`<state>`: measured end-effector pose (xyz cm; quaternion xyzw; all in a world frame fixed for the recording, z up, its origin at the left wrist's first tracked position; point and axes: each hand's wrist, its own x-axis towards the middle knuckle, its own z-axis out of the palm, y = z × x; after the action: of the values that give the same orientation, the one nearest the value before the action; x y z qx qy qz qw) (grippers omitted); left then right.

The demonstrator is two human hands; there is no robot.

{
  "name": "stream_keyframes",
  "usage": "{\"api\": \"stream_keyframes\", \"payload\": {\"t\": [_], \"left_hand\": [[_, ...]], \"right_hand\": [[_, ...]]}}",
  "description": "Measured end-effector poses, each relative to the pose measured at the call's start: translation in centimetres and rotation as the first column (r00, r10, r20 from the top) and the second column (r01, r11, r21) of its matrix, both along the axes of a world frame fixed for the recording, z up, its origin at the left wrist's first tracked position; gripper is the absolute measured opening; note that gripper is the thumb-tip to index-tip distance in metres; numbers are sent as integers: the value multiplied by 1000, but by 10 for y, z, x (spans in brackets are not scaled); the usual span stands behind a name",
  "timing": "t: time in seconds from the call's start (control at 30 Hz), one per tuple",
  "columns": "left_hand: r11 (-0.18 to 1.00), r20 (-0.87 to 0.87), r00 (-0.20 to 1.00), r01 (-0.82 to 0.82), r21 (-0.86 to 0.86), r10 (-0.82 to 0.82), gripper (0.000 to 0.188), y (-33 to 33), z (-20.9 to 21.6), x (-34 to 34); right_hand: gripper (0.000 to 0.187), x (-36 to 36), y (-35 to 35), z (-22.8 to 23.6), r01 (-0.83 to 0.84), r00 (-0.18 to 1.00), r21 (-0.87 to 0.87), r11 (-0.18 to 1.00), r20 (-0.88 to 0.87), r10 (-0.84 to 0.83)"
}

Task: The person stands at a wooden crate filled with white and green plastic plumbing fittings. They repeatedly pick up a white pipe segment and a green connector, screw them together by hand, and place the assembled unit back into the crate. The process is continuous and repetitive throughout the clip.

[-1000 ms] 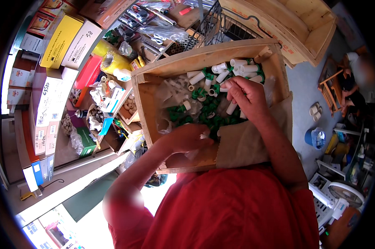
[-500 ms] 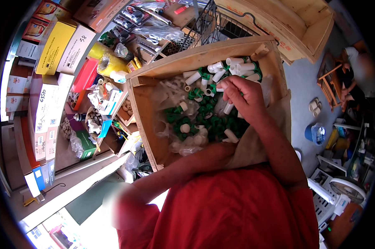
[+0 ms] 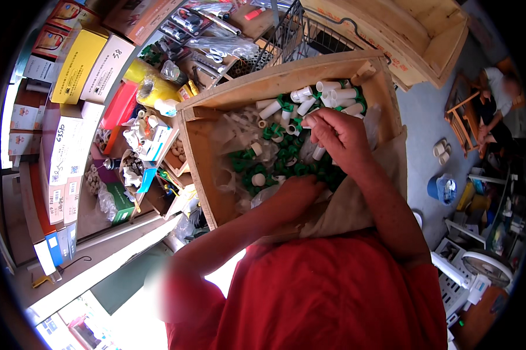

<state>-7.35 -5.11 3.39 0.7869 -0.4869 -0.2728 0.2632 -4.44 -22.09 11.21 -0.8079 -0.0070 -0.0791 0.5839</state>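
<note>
A wooden crate (image 3: 216, 192) holds a heap of small white and green plastic pipe fittings (image 3: 280, 151). My right hand (image 3: 338, 137) rests on the heap near the crate's right side, fingers curled around white fittings. My left hand (image 3: 295, 195) reaches into the near part of the heap, fingers buried among green fittings. A beige sack (image 3: 356, 204) drapes over the crate's near right edge. Clear plastic bags (image 3: 234, 125) lie inside the crate at the left.
Shelves at the left carry yellow and white cartons (image 3: 79, 64), a yellow tape roll (image 3: 152, 87) and small bins of parts (image 3: 137, 151). A larger wooden crate (image 3: 414, 35) stands behind. A blue bucket (image 3: 440, 188), a white fan (image 3: 487, 265) and a seated person (image 3: 502, 93) are at the right.
My left hand has slid right and deeper into the green fittings. My right hand stays on the heap, shifted slightly.
</note>
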Motion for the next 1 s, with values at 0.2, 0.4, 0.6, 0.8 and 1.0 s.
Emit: {"api": "stream_keyframes", "payload": {"t": [0.2,0.4,0.6,0.8,1.0], "left_hand": [[993,222,974,63,-102,-39,27,-4,-8,7],[975,92,976,-188,-121,200,21,13,21,27],[736,-493,681,-667,-115,541,27,39,1,55],[643,-755,384,-763,64,531,24,50,16,69],[667,-885,326,-745,-25,332,29,52,12,61]], "right_hand": [[21,-1,-4,1,-9,999,-51,999,-35,7],[19,-2,-6,-4,-71,996,-190,979,-60,61],[12,-8,-7,-25,-242,970,-520,819,-161,185],[8,-19,-1,-58,-349,926,-827,440,-234,296],[9,-30,18,-87,-228,929,-927,296,-116,353]]}}
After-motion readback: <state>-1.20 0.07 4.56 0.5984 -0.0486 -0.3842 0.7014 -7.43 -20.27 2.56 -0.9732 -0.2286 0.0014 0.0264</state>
